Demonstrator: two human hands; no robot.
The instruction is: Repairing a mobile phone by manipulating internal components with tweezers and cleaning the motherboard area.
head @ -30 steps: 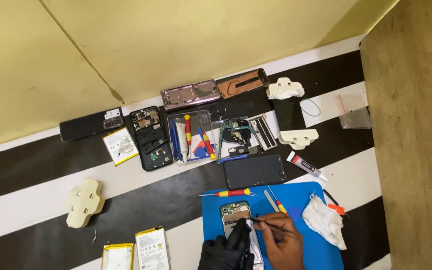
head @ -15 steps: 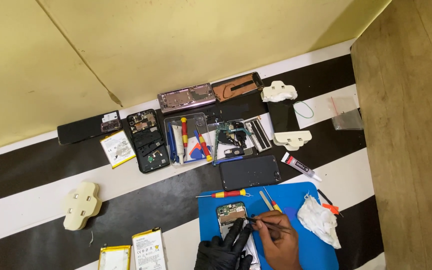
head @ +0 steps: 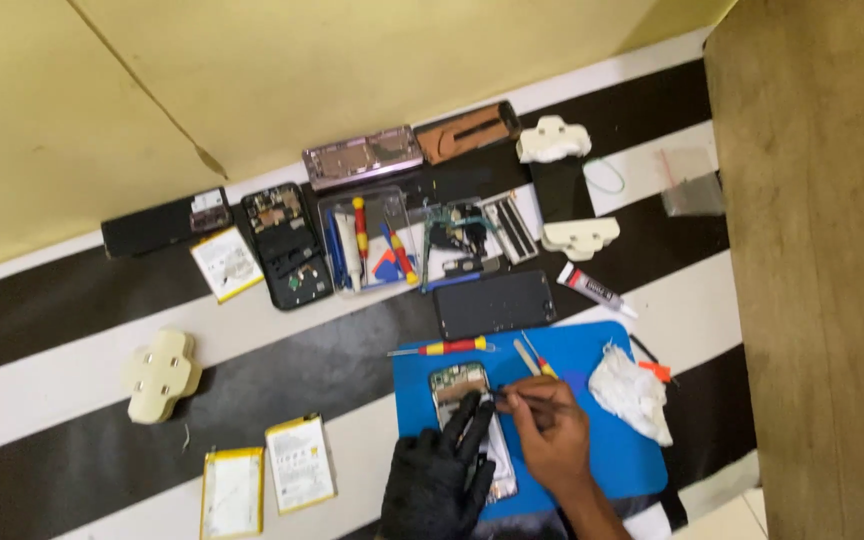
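A person's gloved left hand [head: 437, 480] presses flat on an opened smartphone [head: 472, 425] lying on a blue work mat [head: 602, 470] near the front edge of a black-and-white striped cloth [head: 102, 400]; its fingers are spread over the phone's lower half, pinning it and not closed around it. The bare right hand [head: 550, 435] pinches a thin dark tool [head: 500, 397], probably tweezers, with its tip at the exposed upper part of the phone's interior.

A slip of that tip looks like the chief hazard: it could scrape a board or tear a fine cable, and any small part lifted out could drop and vanish against the striped cloth. If the gloved hand eases, the phone may slide on the mat.

Just beyond the phone, a red-and-yellow screwdriver [head: 444, 348] and two more slim tools [head: 534, 358] lie at the mat's far edge, within range of a stray elbow. A crumpled white cloth [head: 632, 392] sits at the mat's right side. Two yellow-edged batteries [head: 264, 478] lie at the front left, and a cream moulded block [head: 160, 375] further left.

Farther back, a dark phone panel [head: 495, 303], a tube of adhesive [head: 594, 290], a clear tray of tools [head: 367, 240], a stripped phone chassis [head: 286, 245] and more phone frames [head: 362, 157] crowd the rear edge by the yellow wall [head: 252, 70].
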